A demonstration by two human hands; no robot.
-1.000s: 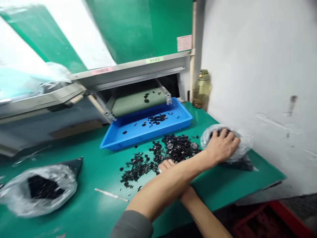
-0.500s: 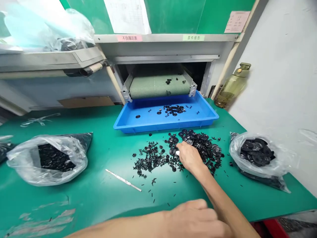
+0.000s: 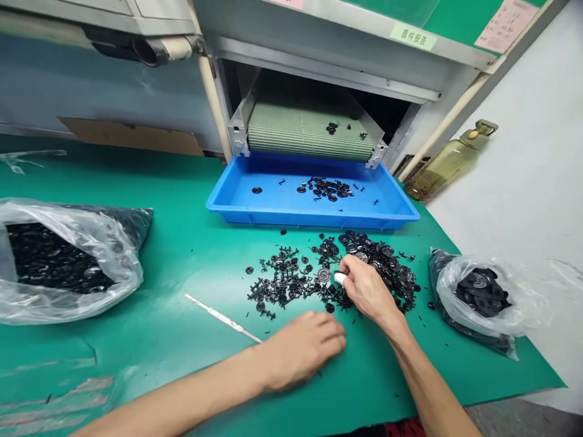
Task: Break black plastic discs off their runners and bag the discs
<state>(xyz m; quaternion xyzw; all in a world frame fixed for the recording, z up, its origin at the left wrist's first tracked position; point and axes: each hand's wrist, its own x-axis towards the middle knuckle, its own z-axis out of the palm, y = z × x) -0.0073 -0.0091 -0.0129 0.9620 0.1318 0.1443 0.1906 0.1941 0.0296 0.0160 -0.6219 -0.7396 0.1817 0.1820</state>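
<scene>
Black plastic parts (image 3: 328,273) lie in a loose pile on the green desk (image 3: 191,267), with round discs on its 2 o'clock side and small spiky pieces on its 9 o'clock side. The left hand (image 3: 303,351) has moved in from the lower edge of the view and now rests at the pile's 6 o'clock, just off its edge. That hand is empty, palm down, its fingers loosely curled. The right hand (image 3: 368,291) stays in the pile from the 4 o'clock side, its fingers drawn together, with a white finger cot (image 3: 339,278) on one fingertip. Whether those fingers grip a part is hidden, so I cannot tell. A disc with a pale centre (image 3: 323,275) lies just beside that fingertip. Both hands now work at the pile, not at the clear plastic bag (image 3: 483,297) at 3 o'clock. A fuller clear plastic bag (image 3: 68,261) sits at 9 o'clock, and a blue tray (image 3: 314,221) holding more parts sits at 12 o'clock, below a green mesh conveyor belt (image 3: 305,130).
</scene>
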